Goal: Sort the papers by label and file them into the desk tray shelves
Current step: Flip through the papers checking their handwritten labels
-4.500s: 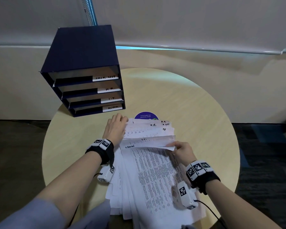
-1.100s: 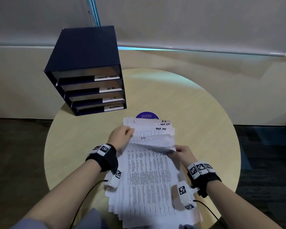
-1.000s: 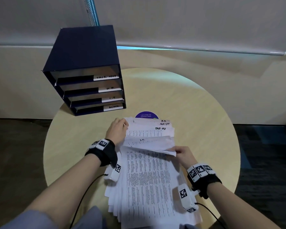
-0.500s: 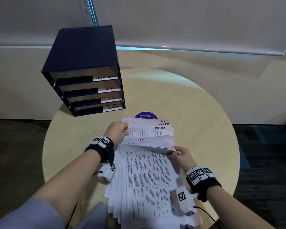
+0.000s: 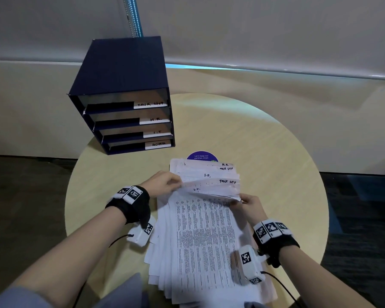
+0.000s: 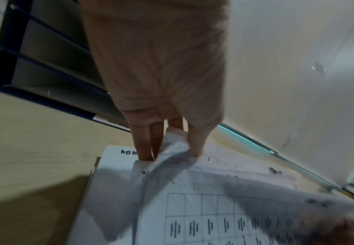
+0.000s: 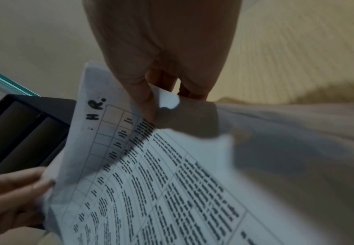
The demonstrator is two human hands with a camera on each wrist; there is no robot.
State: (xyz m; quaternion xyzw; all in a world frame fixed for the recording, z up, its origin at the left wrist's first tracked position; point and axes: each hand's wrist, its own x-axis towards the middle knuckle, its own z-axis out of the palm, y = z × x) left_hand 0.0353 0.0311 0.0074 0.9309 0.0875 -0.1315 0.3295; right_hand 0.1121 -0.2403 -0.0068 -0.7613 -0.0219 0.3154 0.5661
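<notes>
Filling most of the head view, the round pale wooden surface (image 5: pixel 264 152) carries everything else, and places here are given from the stack of papers. At the far left of that stack stands the dark blue four-shelf desk tray (image 5: pixel 122 85), near the surface's far left edge, its open front toward the person; white tags on the shelves read TASK LIST, H.R., I.T. and ADMIN from top to bottom. The thick stack of white printed papers (image 5: pixel 200 236) lies fanned at the near middle of the surface, its far ends curled up and folded back to show handwritten labels such as H.R., TASK LIST and I.T. The left hand (image 5: pixel 162 183) is at the stack's far left corner, its fingers (image 6: pixel 144 145) curled around the lifted sheet edges, with several fingertips pressed on a page below. The right hand (image 5: pixel 250 205) is at the stack's far right side, thumb and fingers (image 7: pixel 142 92) pinching the corner of a sheet marked H.R. A small purple round sticker (image 5: pixel 201 156) with white lettering peeks out just beyond the stack's far edge.
</notes>
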